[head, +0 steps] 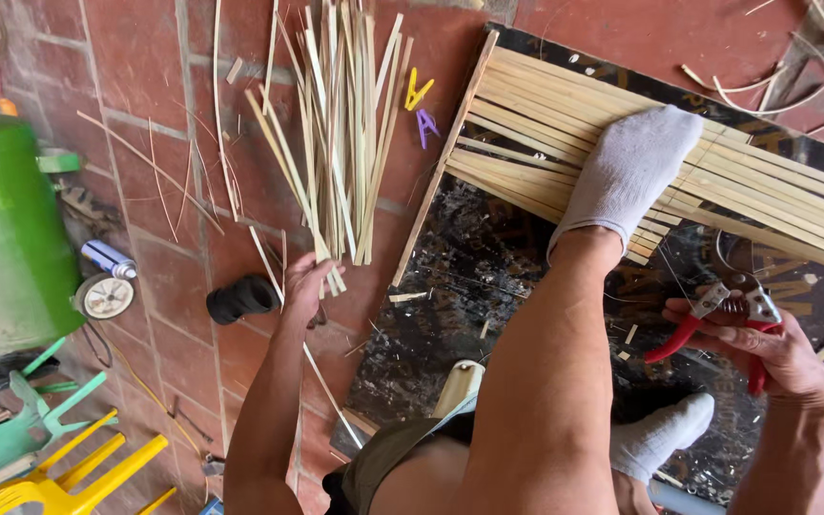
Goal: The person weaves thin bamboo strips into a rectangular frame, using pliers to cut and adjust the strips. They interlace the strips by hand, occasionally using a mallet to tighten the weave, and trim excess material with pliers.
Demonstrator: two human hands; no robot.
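**Kid:** Looking down, I see a left hand (305,286) reaching for the loose bamboo strips (336,133) on the red brick floor (135,67). Is it holding one?

**Grown-up:** It looks that way. The fingers are curled around the near end of a thin strip at the bottom of the pile, but the grip is partly hidden, so I can't be fully sure.

**Kid:** And the right hand (774,353)?

**Grown-up:** It is closed around red-handled cutters (727,319). The handles sit in the palm and the metal part points to the left.

**Kid:** What is that flat thing under the foot?

**Grown-up:** That is a row of strips laid side by side (765,191) on a dark board (488,277). A foot in a white sock (627,172) presses on them to keep them from sliding. One long strip (445,157) crosses their left ends.

**Kid:** So how much is done?

**Grown-up:** I think a good part. Many strips lie flat and close together already. But the pile on the floor is big, so I guess plenty are left to add.

**Kid:** What else is around?

**Grown-up:** Two little clips, a yellow one (417,91) and a purple one (426,126), lie between the pile and the board. A black roll (240,298) lies just beside the left hand. A green tank (2,229) stands well apart on the left.
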